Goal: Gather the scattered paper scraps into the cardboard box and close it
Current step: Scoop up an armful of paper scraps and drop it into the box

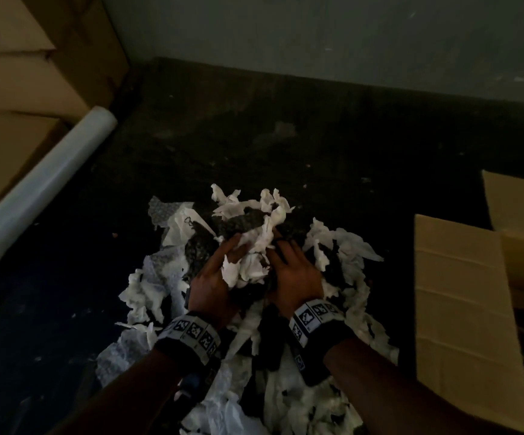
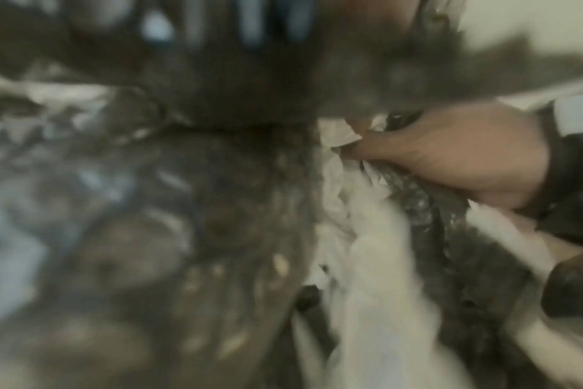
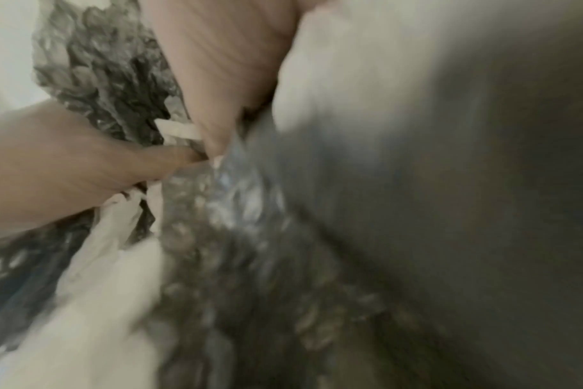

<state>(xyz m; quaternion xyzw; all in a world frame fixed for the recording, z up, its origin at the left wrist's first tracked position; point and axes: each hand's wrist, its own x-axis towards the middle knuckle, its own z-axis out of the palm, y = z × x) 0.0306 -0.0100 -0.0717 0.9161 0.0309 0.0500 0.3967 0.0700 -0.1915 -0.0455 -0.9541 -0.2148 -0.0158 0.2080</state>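
Observation:
A heap of torn white paper scraps (image 1: 285, 397) mixed with dark bubble wrap lies on the dark floor. My left hand (image 1: 220, 271) and right hand (image 1: 292, 265) clasp a bundle of scraps (image 1: 254, 255) between them, just above the heap. In the left wrist view my right hand (image 2: 449, 158) digs its thumb into white paper (image 2: 376, 263). The right wrist view shows my left hand (image 3: 67, 168) gripping paper and bubble wrap (image 3: 107, 79). The cardboard box (image 1: 455, 309) stands at the right with its flaps open; its inside is mostly out of view.
A roll of clear film (image 1: 44, 186) leans on stacked cardboard boxes (image 1: 19, 73) at the left. A pale wall (image 1: 317, 36) closes the back. Dark bare floor (image 1: 254, 136) stretches beyond the heap.

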